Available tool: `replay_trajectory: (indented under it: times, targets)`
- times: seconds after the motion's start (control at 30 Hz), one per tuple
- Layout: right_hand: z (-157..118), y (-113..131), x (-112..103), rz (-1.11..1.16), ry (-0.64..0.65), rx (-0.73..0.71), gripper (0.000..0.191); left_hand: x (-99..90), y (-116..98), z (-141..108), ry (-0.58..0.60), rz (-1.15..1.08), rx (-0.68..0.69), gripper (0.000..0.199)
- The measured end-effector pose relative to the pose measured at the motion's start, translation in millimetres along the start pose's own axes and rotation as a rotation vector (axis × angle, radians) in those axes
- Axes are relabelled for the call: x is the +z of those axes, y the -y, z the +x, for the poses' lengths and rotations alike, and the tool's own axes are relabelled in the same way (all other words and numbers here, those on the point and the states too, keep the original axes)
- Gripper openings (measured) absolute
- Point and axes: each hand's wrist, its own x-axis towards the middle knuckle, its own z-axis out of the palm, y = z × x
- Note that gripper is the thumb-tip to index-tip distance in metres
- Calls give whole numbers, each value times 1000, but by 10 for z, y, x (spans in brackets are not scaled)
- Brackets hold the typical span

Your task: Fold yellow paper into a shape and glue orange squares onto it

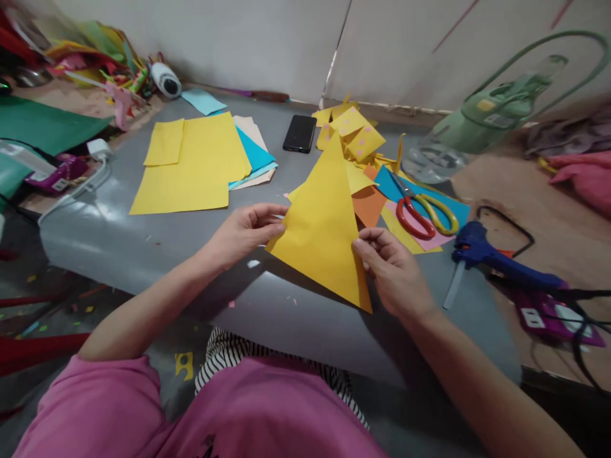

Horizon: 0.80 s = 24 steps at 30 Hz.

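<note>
A triangular piece of yellow paper is held up over the grey table, its narrow tip pointing away from me. My left hand pinches its left edge between thumb and fingers. On the opposite edge, my right hand grips the same paper with thumb in front and fingers curled behind. Scissors with one red and one yellow handle lie just beyond my right hand, on coloured paper scraps. A blue glue gun with a clear glue stick rests to the right of that hand.
Yellow sheets are stacked at left over blue and pale ones. A black phone lies mid-back, beside yellow cut pieces with pink dots. A green-topped jug stands back right. Purple power strips and cables flank the table.
</note>
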Motion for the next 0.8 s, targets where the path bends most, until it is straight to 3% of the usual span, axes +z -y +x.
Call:
replay_trajectory:
  times: [0.37, 0.6, 0.7, 0.8]
  targets:
    - [-11, 26, 68, 125, 49, 77, 29, -94, -12, 45, -57, 30, -14, 33]
    - [69, 52, 119, 118, 96, 95, 26, -171, 55, 211, -90, 60, -32, 24]
    - [-5, 236, 51, -127, 48, -134, 18, -232, 37, 230, -122, 134, 18, 25]
    - [-144, 488, -35, -568, -111, -619, 5, -232, -56, 51, -221, 322, 196, 20]
